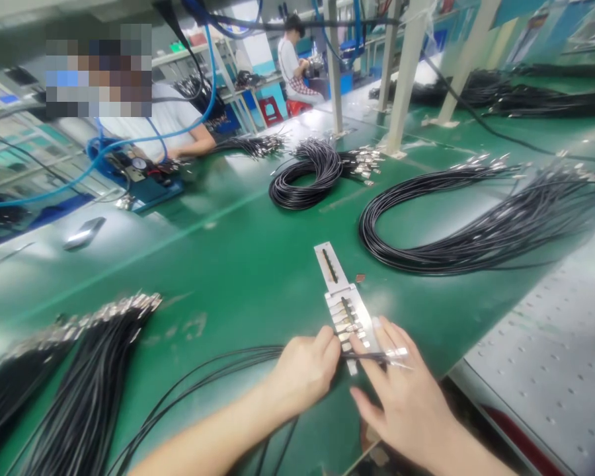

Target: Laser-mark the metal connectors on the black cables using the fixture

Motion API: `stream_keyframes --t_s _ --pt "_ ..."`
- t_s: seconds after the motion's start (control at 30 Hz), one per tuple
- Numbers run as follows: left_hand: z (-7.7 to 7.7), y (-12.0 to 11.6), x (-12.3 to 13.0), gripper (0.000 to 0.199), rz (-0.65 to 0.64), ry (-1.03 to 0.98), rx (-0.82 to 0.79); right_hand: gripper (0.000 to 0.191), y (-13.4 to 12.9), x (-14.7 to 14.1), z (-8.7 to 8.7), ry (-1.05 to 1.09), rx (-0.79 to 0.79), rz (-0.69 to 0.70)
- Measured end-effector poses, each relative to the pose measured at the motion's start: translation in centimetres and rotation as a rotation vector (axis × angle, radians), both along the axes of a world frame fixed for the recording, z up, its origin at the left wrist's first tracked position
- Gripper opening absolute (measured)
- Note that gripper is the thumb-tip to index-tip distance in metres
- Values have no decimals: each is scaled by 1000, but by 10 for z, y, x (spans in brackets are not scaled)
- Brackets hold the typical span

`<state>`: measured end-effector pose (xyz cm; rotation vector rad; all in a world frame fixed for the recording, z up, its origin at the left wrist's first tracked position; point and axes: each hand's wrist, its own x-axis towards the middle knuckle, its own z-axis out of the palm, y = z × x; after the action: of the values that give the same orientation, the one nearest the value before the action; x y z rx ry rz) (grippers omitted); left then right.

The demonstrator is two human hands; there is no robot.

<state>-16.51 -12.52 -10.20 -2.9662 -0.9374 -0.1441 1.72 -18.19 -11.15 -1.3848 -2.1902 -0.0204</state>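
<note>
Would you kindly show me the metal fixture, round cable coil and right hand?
Metal fixture (341,291): head view, joint between its sections.
Round cable coil (329,170): head view, strands on the loop's right.
Right hand (410,390): head view, back of the hand.

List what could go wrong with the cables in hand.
The cables trailing from the left hand could snag and tug. Metal pieces sit close together on the fixture, so one might get knocked loose. The right hand is right beside them, so a fingertip could shift one.
</note>
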Motion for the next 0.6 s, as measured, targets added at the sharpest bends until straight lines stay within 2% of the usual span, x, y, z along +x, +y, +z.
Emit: stream_keyframes --t_s 0.3,0.47,0.6 --pt "28 -2 6 12 104 149 -81 46 0 5 2 -31 -35 18" --pt "22 -7 0 14 164 144 -47 46 -1 2 4 -58 -37 -21" --pt "14 -8 -3 19 130 86 -8 46 0 1 5 -76 -26 -34"
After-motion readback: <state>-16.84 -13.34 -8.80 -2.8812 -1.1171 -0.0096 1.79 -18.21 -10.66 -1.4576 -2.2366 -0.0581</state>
